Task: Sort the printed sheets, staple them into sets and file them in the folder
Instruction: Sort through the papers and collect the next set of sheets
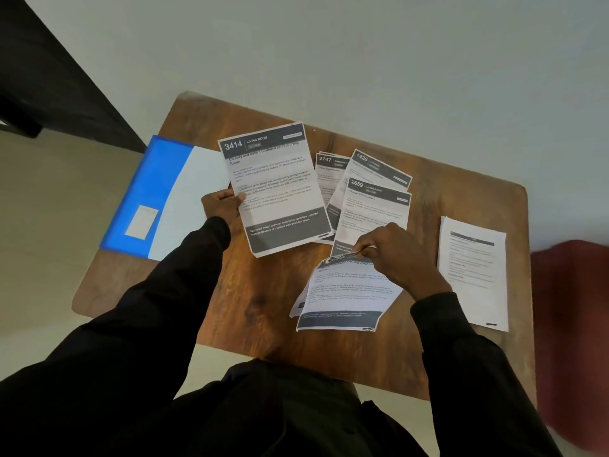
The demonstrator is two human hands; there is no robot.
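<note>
My left hand [221, 206] pinches the left edge of a printed sheet numbered 3414 [276, 189], headed LIVING ROOM, held over the wooden table [250, 298]. My right hand [393, 255] pinches the crumpled top edge of another printed sheet [346, 295], with a second sheet peeking out under it. Fanned behind lie sheets 2659 [375, 206], 1426 [379, 166] and 2747 [329, 173]. A blue and white folder [158, 192] lies shut at the table's left edge. No stapler shows.
A separate neat pile of sheets [473, 272] lies at the table's right side. A red blurred object [573, 324] sits past the right edge. A dark piece of furniture [56, 70] stands at the upper left. Pale floor surrounds the table.
</note>
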